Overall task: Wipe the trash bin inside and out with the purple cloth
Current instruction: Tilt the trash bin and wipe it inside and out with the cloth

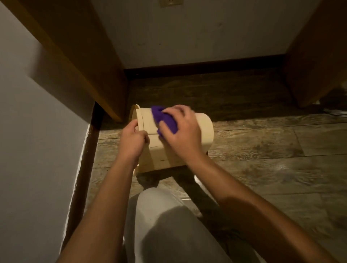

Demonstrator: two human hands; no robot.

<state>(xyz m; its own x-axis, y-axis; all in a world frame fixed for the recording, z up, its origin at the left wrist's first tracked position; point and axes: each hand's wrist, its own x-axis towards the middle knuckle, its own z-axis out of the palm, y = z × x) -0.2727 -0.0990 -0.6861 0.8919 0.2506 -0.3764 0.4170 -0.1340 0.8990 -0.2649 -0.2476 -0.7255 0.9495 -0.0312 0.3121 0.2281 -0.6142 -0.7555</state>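
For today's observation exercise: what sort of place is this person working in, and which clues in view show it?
Probably a room in a home. Clues: wood-look plank floor, dark skirting board under a painted wall with a socket, and a small cream trash bin beside wooden furniture.

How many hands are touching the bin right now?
2. The left hand grips the trash bin near its rim end; the right hand presses the purple cloth onto its side.

cream trash bin (169,150) on its side, purple cloth (165,118) atop.
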